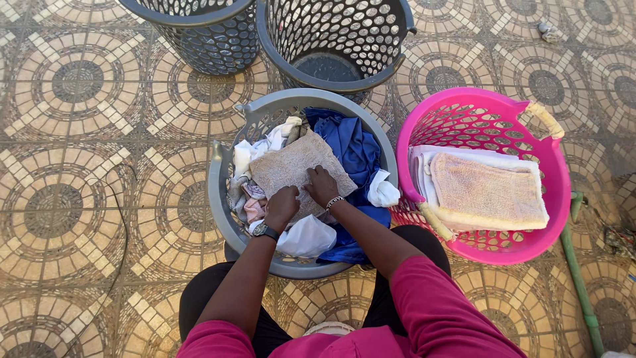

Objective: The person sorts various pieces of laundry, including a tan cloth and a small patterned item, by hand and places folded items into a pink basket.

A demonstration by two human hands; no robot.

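A grey laundry basket [218, 192] in front of me is full of mixed clothes, among them a blue garment [351, 149] and white pieces [306, 237]. On top lies a beige towel [285, 166]. My left hand [281, 207], with a dark wristwatch, presses on the towel's near edge. My right hand [322, 185], wearing a bracelet, rests on the same towel just to the right. Both hands have their fingers curled into the cloth.
A pink basket [556, 192] on the right holds folded towels, a peach one [487, 195] on top. Two dark grey baskets [331, 40] [199, 33] stand at the back. A green pipe [580, 278] runs along the patterned tile floor at right.
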